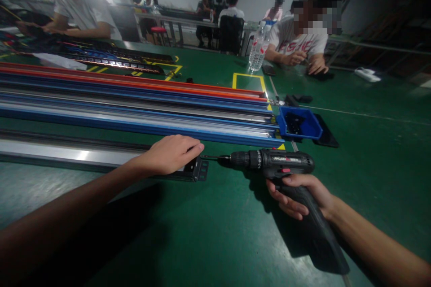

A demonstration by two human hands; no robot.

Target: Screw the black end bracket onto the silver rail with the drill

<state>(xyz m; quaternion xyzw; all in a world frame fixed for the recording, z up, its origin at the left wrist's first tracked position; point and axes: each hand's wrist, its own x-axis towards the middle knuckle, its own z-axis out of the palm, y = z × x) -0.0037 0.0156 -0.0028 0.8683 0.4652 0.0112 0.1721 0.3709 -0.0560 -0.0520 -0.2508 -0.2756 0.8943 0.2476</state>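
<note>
Reference point: the blue bin (pixel 315 128) on the desk (pixel 218 237).

Power drill (pixel 286 161): lies in the air or close above the desk, on the wearer's side of the bin, its chuck and bit directed left. The right hand (pixel 301 197) is wrapped around the handle below the motor body. Whether the trigger is pressed cannot be told. Expect a rigid, moderately heavy unit, with much of its weight in the motor body. Take hold high on the dark handle, close beneath the body, and keep the wrist in line with the bit. Keep fingers off the chuck.

Grey bar (pixel 84 152): extends left from a point to the left of the bin and nearer the wearer. The left hand (pixel 175 154) rests palm down over its bin-side end, fingers together; whether they hook over the far edge is hidden. The bar should be stiff lengthwise and awkward in balance because of its length. The bright face is probably smooth and may slip or scratch; hold by the dark side edges. The slotted end bracket (pixel 202 171) looks thin and may bend under side load. The bit tip lies at or just beside this end; contact cannot be confirmed.
</note>
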